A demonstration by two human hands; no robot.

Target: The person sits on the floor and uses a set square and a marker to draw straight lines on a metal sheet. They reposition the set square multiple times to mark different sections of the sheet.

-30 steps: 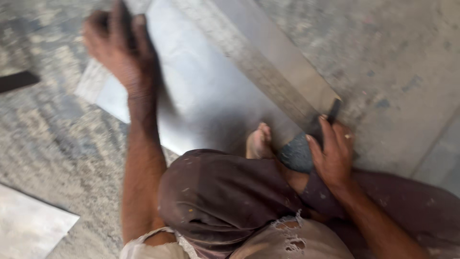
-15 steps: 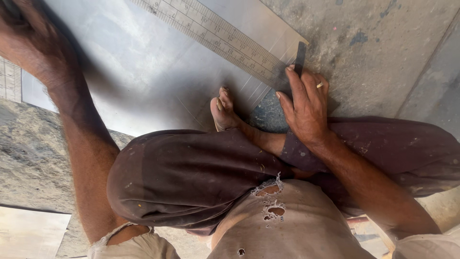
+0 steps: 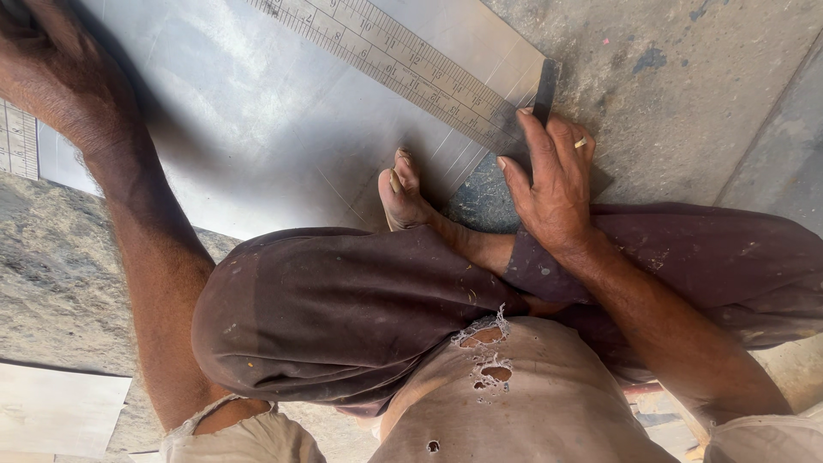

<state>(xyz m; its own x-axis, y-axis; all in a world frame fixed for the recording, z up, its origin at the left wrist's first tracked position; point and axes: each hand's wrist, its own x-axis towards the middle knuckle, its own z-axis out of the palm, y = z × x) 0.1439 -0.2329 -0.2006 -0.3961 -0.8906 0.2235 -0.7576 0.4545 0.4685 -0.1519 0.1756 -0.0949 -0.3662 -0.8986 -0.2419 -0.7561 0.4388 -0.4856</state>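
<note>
I am seeing bright daylight glaring off the metal sheet [image 3: 257, 111] at eleven o'clock. My left arm [image 3: 154, 257] is casting a soft shadow across it, and the left hand [image 3: 43, 60] is blurring at the ten o'clock edge.

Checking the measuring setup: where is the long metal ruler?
The long metal ruler lies diagonally across the grey metal sheet, its lower end under the right hand.

Dusty maroon trousers [image 3: 343, 317], torn beige shirt [image 3: 514, 403] — holes near hem, short rolled sleeves, bare foot [image 3: 403, 201]
</note>
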